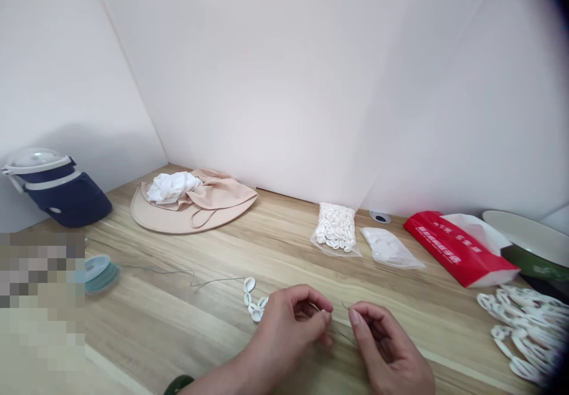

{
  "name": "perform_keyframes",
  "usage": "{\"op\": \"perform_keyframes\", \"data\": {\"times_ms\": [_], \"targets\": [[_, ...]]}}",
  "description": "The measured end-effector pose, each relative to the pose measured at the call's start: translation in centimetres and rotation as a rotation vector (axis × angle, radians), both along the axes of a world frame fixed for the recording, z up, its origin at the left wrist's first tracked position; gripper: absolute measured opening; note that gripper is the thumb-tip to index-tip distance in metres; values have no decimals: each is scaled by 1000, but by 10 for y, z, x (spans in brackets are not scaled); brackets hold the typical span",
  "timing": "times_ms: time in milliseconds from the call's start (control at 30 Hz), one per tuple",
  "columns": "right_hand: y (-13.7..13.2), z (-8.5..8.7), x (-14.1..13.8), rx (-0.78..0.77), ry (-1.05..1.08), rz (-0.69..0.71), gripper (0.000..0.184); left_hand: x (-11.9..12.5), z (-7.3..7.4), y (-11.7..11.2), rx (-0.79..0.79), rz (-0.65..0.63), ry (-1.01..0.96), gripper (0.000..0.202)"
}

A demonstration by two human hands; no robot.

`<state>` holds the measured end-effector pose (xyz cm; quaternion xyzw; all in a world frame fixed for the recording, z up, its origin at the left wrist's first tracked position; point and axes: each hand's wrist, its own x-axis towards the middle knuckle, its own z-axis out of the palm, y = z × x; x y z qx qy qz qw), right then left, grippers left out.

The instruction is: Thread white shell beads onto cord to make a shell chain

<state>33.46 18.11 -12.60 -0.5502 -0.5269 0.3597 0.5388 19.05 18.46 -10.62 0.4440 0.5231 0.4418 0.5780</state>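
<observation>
My right hand is closed, its thumb and forefinger pinching a thin dark cord whose short end sticks out past the fingertips. Just to its left is my left hand, with thumb and fingertips pressed together; what they pinch is too small to make out. A faint stretch of cord runs between the two hands. Several white cowrie shells are strung in a short row beside my left hand, which partly hides them. From the shells, cord trails left across the table to a teal spool.
On the wooden table, a beige hat with white cloth, a bag of shells, a small clear bag and a red tissue pack lie behind. Strung shells lie right; a navy jug stands left.
</observation>
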Motion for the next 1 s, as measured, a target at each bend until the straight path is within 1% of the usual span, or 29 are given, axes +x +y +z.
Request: {"op": "perform_keyframes", "data": {"times_ms": [67, 133, 200, 300, 433, 567, 733, 867, 1000], "targets": [[2, 0, 3, -1, -12, 15, 23, 0, -1, 2, -99, -4, -177, 16], [4, 0, 4, -6, -21, 32, 24, -1, -2, 4, -133, -2, -263, 20], [4, 0, 3, -20, -16, 37, 24, -2, -2, 5, -145, -5, -271, 22], [2, 1, -2, -44, 5, 51, 21, -3, -2, 5, -122, 11, -280, 25], [-1, 1, -7, -12, -4, 67, 17, -4, -2, 5, -106, 22, -338, 30], [-1, -3, -5, 18, -54, 85, 15, -4, -2, 6, -107, -18, -358, 26], [2, -6, 2, 40, -175, 139, 18, -3, 0, 5, -112, -11, -348, 23], [3, -5, 3, 46, -203, 164, 16, -4, 1, 5, -105, -17, -312, 21], [3, -4, 3, 37, -197, 123, 18, -5, -1, 5, -77, -21, -300, 20]]}}
